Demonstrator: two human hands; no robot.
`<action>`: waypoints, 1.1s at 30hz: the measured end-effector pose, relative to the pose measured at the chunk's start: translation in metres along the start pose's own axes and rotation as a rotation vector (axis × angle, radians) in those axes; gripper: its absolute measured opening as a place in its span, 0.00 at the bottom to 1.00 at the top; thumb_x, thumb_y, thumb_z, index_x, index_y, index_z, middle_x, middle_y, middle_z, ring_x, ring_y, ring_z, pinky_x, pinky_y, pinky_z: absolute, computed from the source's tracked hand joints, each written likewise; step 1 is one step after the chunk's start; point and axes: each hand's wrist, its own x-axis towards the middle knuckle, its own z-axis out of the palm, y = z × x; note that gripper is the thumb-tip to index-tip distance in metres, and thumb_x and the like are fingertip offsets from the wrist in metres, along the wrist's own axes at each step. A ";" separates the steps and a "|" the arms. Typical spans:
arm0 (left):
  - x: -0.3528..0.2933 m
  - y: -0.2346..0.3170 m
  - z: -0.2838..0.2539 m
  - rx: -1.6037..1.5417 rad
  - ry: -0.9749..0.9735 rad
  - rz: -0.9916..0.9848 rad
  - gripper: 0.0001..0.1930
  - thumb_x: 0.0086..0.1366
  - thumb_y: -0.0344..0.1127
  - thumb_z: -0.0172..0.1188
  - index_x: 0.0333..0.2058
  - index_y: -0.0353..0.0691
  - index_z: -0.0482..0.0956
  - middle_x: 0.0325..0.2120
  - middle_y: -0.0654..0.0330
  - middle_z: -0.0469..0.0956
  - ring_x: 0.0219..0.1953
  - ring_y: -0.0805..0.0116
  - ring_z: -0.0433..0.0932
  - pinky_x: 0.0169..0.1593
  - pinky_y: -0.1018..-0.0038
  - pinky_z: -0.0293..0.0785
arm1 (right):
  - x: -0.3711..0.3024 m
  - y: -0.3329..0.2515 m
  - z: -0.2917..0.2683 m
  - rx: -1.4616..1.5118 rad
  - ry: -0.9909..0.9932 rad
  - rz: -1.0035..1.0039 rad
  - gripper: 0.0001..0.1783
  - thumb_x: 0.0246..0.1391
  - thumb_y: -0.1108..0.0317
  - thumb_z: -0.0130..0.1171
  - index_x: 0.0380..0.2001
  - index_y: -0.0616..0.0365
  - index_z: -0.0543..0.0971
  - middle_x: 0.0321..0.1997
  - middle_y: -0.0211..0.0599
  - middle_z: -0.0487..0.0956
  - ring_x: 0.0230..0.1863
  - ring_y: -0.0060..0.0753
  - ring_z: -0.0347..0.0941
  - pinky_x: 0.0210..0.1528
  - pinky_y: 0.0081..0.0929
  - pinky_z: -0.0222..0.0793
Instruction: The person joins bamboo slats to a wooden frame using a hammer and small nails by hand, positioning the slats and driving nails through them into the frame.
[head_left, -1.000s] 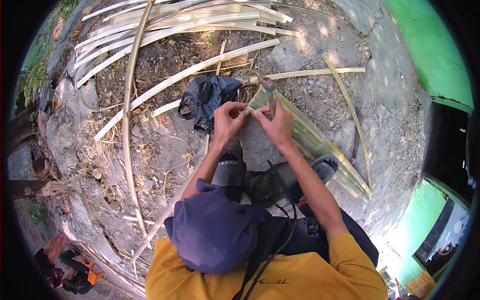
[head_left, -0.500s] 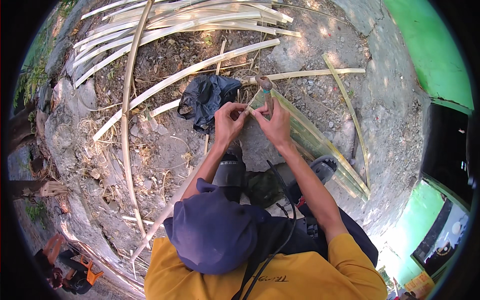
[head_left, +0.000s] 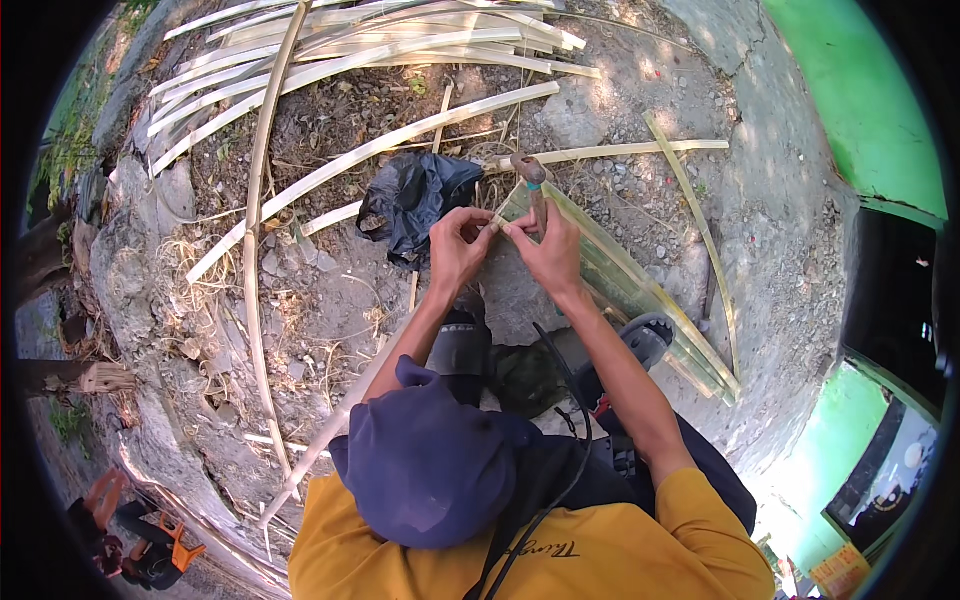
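My left hand (head_left: 459, 240) is closed in a pinch at the near-left corner of a panel of green bamboo slats (head_left: 610, 262). Whatever lies between its fingertips is too small to make out. Right beside it, my right hand (head_left: 550, 245) is closed round a hammer (head_left: 533, 180), whose rusty head points away from me above the fist. The right thumb and fingertip meet the left fingertips at the slats' end. From there the panel runs back toward the right, past my right foot. A crumpled black plastic bag (head_left: 412, 200) lies just left of my left hand.
Pale split bamboo strips (head_left: 400, 40) are heaped at the far side, and single strips (head_left: 255, 300) lie across the rubble at left. A thin strip (head_left: 700, 220) lies right of the panel. A green wall (head_left: 860, 100) stands at right. Two people (head_left: 130, 535) are at lower left.
Both hands stay at the slats' end with almost no movement. The hammer remains in my right hand.
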 end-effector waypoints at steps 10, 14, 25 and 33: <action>0.000 0.001 0.001 -0.002 -0.009 0.005 0.08 0.58 0.25 0.71 0.37 0.33 0.88 0.29 0.58 0.84 0.26 0.74 0.80 0.33 0.74 0.77 | 0.000 0.006 0.002 0.006 0.013 -0.002 0.17 0.55 0.73 0.72 0.41 0.66 0.74 0.31 0.45 0.87 0.34 0.45 0.88 0.38 0.38 0.81; 0.000 -0.003 -0.001 -0.012 0.002 0.007 0.07 0.58 0.25 0.71 0.37 0.33 0.88 0.28 0.58 0.84 0.27 0.74 0.81 0.33 0.74 0.77 | 0.001 0.000 0.003 0.001 0.002 -0.001 0.18 0.55 0.72 0.72 0.42 0.66 0.74 0.31 0.44 0.87 0.34 0.45 0.87 0.37 0.39 0.81; -0.006 -0.004 0.002 0.040 0.031 0.083 0.10 0.58 0.23 0.72 0.40 0.35 0.88 0.34 0.61 0.82 0.26 0.78 0.75 0.31 0.77 0.74 | 0.000 0.005 0.006 -0.032 -0.012 -0.010 0.17 0.54 0.72 0.73 0.41 0.65 0.75 0.31 0.43 0.88 0.33 0.44 0.87 0.38 0.38 0.81; -0.011 -0.017 0.010 0.017 0.048 0.329 0.11 0.56 0.22 0.74 0.39 0.36 0.88 0.36 0.61 0.83 0.30 0.73 0.80 0.33 0.76 0.77 | 0.002 0.003 0.005 -0.017 -0.019 0.004 0.19 0.55 0.71 0.72 0.45 0.65 0.75 0.31 0.44 0.88 0.34 0.49 0.87 0.38 0.41 0.80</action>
